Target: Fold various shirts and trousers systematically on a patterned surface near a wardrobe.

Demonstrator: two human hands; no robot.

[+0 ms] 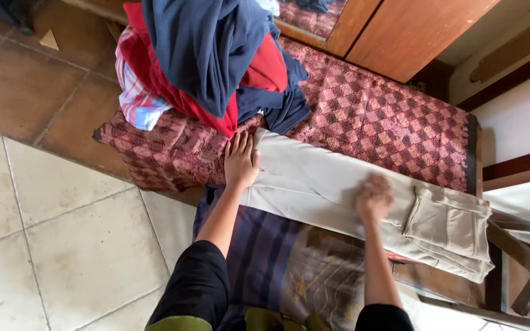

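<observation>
Trousers: beige cargo trousers (363, 196) folded lengthwise, flat on checked red bedspread (387, 116).
Left hand (241, 160): fingers spread, pressing waist end.
Right hand (373, 197): blurred; grip unclear.
Remaining: clothes pile (216, 61) unfolded.

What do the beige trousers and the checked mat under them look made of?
Beige trousers: likely woven cotton twill, matte, with crisp seams and a flap pocket; the left hand and right hand press them flat. Checked mat: apparently a woven textile rug in red and pale checks, nubby surface, dark fringed edge. Exact fibres can't be told.
</observation>
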